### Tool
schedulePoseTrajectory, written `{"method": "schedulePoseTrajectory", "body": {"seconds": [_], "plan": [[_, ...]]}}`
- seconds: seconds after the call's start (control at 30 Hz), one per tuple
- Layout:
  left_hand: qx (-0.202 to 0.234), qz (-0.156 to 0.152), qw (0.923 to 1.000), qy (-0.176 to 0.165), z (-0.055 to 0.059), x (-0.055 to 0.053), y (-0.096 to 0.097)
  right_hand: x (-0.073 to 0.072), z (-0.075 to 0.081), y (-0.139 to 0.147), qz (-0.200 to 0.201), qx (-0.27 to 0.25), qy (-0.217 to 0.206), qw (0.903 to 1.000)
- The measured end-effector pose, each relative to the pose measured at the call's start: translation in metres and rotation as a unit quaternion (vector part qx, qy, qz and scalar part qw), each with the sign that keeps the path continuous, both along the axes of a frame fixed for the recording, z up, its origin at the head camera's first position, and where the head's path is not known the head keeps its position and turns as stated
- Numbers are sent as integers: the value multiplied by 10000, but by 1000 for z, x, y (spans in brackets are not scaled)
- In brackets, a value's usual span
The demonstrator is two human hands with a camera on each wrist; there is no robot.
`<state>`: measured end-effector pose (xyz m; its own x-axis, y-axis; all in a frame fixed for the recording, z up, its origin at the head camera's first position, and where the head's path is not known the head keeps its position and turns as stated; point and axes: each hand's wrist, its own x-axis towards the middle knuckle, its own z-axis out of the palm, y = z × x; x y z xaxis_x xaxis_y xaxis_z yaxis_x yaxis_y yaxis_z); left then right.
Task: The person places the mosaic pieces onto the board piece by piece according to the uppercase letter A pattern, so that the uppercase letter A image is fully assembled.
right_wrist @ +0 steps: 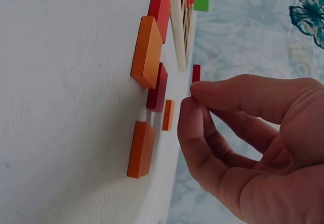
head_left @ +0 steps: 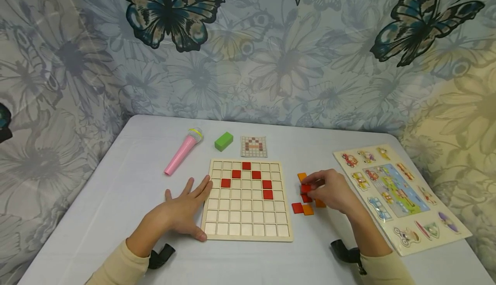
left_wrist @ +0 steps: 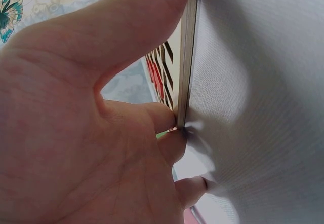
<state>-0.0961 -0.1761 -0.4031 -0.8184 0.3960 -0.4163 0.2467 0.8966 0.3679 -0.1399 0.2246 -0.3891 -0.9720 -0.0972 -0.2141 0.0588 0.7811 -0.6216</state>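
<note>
Head view: left hand (head_left: pixel 180 211), fingers spread, touches left edge of board (head_left: pixel 246 206); right hand (head_left: pixel 334 190) pinches red tile (head_left: pixel 305 188) right of board, near loose tiles (head_left: pixel 308 210). Left wrist view: thumb and fingers apart at board's edge. Right wrist view: thumb and finger together on red tile
</note>
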Motion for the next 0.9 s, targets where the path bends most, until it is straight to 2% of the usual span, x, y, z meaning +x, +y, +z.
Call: {"method": "schedulePoseTrajectory", "body": {"seconds": [0.33,0.67,0.9], "plan": [[-63,-18,10000,-13,2,0,2,0,0,-17,219,-166,129,9995],[-77,-26,10000,-34,4,-2,1,-6,-6,-45,492,-386,137,9979],[-57,-31,10000,-43,3,-1,1,-8,-8,-61,727,-914,-79,9931]]}}
